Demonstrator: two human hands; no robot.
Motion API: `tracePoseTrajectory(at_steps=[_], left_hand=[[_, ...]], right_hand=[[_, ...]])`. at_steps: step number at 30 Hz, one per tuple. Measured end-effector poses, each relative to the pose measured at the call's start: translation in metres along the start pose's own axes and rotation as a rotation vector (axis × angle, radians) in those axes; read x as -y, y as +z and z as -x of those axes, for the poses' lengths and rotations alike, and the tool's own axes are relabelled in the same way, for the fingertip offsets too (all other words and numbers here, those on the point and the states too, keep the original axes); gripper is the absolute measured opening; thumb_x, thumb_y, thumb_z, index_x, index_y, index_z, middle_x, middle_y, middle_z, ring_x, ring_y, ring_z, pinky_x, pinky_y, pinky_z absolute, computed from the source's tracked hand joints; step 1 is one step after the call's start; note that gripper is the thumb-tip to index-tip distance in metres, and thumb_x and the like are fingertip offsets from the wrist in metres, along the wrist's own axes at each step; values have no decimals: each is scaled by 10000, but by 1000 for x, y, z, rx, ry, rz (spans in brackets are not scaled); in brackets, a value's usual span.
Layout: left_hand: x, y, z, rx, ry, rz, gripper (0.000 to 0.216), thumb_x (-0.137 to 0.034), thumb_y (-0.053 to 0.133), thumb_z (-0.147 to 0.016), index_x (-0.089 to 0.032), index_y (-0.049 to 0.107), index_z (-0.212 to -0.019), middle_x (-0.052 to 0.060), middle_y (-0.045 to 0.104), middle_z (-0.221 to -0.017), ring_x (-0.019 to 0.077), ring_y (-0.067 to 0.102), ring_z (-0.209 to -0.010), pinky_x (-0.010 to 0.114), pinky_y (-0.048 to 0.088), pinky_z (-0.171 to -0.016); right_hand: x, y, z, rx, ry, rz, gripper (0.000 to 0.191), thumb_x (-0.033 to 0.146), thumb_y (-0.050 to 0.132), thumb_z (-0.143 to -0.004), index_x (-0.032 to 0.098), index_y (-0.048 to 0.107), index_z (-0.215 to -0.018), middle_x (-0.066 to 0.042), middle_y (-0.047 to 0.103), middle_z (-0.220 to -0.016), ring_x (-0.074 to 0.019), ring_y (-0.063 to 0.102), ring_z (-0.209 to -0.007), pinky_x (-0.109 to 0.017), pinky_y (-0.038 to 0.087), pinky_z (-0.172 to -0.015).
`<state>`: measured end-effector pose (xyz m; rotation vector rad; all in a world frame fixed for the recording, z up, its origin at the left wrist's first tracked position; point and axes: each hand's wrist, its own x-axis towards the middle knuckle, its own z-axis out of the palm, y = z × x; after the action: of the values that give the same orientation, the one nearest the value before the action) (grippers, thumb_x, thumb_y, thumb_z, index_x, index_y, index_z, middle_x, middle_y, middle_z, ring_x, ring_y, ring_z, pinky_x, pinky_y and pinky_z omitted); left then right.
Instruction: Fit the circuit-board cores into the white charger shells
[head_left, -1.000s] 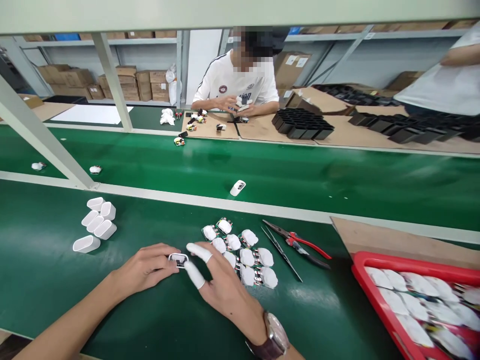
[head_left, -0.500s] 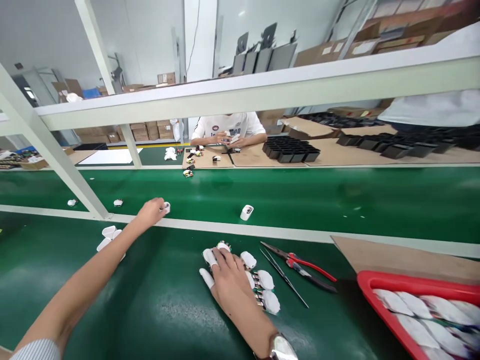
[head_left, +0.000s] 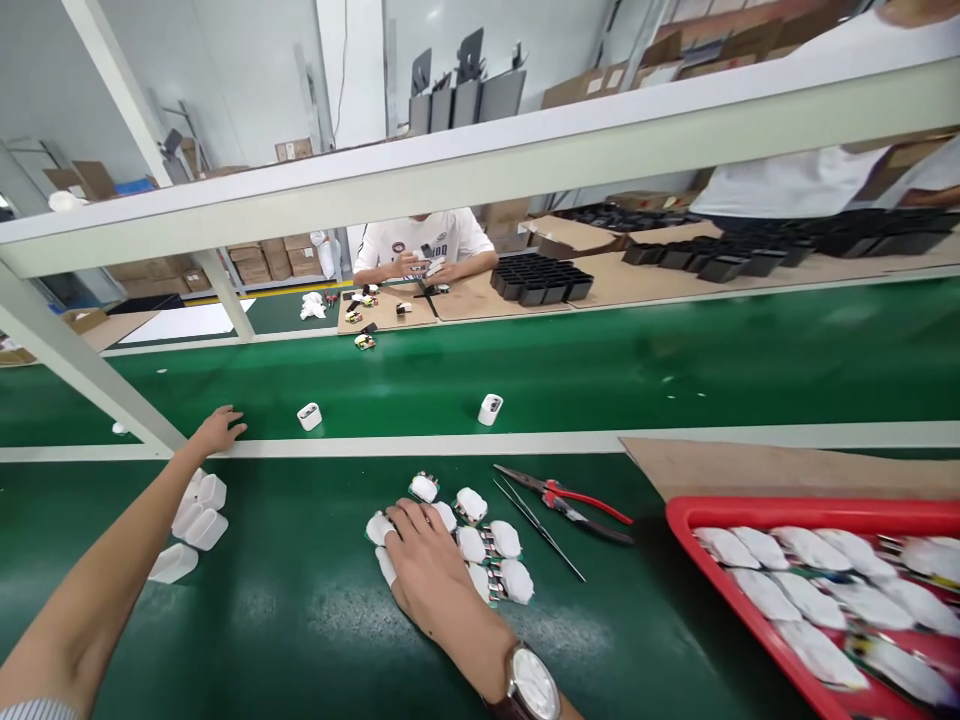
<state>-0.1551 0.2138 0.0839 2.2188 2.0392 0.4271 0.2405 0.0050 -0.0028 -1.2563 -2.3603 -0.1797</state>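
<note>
My left hand [head_left: 217, 431] stretches over the green belt beside the slanted post, fingers apart and holding nothing visible. Just below it, several white plastic cups [head_left: 205, 528] lie grouped on the green bench, partly behind my forearm. To its right, one white cup [head_left: 309, 416] sits on the belt, and another white cup [head_left: 490, 409] stands farther right. My right hand [head_left: 424, 560] rests with spread fingers over a cluster of white-wrapped circuit modules [head_left: 505, 540]; white covers show on its thumb and forefinger. Some modules are hidden beneath it.
Pliers with red and black handles [head_left: 570, 503] and metal tweezers [head_left: 541, 530] lie right of the modules. A red tray [head_left: 679, 515] holds several similar modules. The white frame [head_left: 112, 375] crosses in front. Across the belt sits a co-worker [head_left: 420, 250] near black trays [head_left: 540, 280].
My left hand has let go of the white cup on the belt and moved left, its fingers opening. My right hand stays over the modules. The view has shifted right.
</note>
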Motion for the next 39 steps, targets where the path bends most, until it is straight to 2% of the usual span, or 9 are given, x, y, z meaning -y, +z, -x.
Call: tracePoseTrajectory(at_steps=[5, 9, 13, 16, 19, 22, 25, 34, 39], left_hand=[[-24, 3, 26, -44, 126, 48, 201, -278, 657, -994, -145, 737, -1122, 87, 718, -1204, 272, 716, -1059, 418, 597, -957], [-89, 30, 99, 64, 364, 124, 443, -185, 633, -938, -293, 662, -1368, 31, 707, -1293, 218, 704, -1140, 316, 577, -1007], [-139, 49, 175, 138, 701, 54, 476, -204, 616, -999, -310, 576, -1461, 72, 707, -1262, 256, 711, -1098, 401, 587, -989], [-126, 29, 194, 16, 624, 31, 499, -441, 696, -992, -284, 567, -1448, 105, 670, -1330, 292, 690, -1149, 428, 584, -988], [-77, -6, 193, -160, 482, -68, 425, -587, 667, -973, -228, 693, -1199, 127, 682, -1236, 325, 667, -1135, 456, 573, -959], [-31, -25, 195, -229, 444, -296, 406, -581, 624, -993, -200, 754, -944, 150, 697, -1121, 361, 651, -1063, 499, 560, -898], [-13, -22, 201, -229, 444, -360, 360, -454, 562, -1040, -191, 772, -910, 163, 709, -1100, 357, 645, -1029, 503, 557, -859], [-94, 34, 208, -19, 512, 264, 178, -231, 586, -1015, -203, 619, -842, 83, 725, -1196, 191, 719, -971, 315, 588, -809], [-113, 63, 198, -8, 494, 421, 368, -475, 850, -847, -212, 610, -938, 70, 710, -1075, 217, 693, -933, 341, 595, -805]], right_hand=[[2, -6, 0, -41, -8, -19, 309, 104, 710, -739, 117, 701, -1047, -211, 664, -1289, -390, 570, -1212, -562, 505, -1051], [9, -12, -2, -127, -50, -106, 304, 74, 615, -893, 111, 654, -1192, -183, 651, -1313, -353, 560, -1229, -542, 512, -1035], [15, -11, 2, -85, -119, -179, 188, 55, 609, -908, 151, 661, -1061, -151, 663, -1231, -330, 573, -1177, -513, 529, -987], [21, -9, 5, -29, -169, -200, 124, 120, 648, -944, 169, 665, -1056, -132, 658, -1187, -309, 586, -1118, -492, 533, -946], [32, -5, -1, 19, -157, -142, 121, 221, 664, -987, 177, 674, -1098, -122, 654, -1144, -303, 591, -1069, -491, 523, -942], [46, 1, -11, 62, -122, -58, 210, 290, 686, -983, 174, 674, -1157, -135, 655, -1150, -320, 589, -1068, -499, 521, -945], [54, 5, -16, 78, -120, -37, 249, 311, 700, -971, 178, 668, -1179, -136, 665, -1142, -321, 591, -1064, -493, 529, -942], [46, -2, -1, 61, -195, -258, 72, 199, 633, -981, 172, 663, -1040, -105, 688, -1206, -268, 603, -1095, -445, 534, -997], [45, 0, 11, 47, -183, -147, 211, 203, 697, -913, 140, 674, -1113, -190, 639, -1341, -375, 566, -1238, -550, 542, -1046]])
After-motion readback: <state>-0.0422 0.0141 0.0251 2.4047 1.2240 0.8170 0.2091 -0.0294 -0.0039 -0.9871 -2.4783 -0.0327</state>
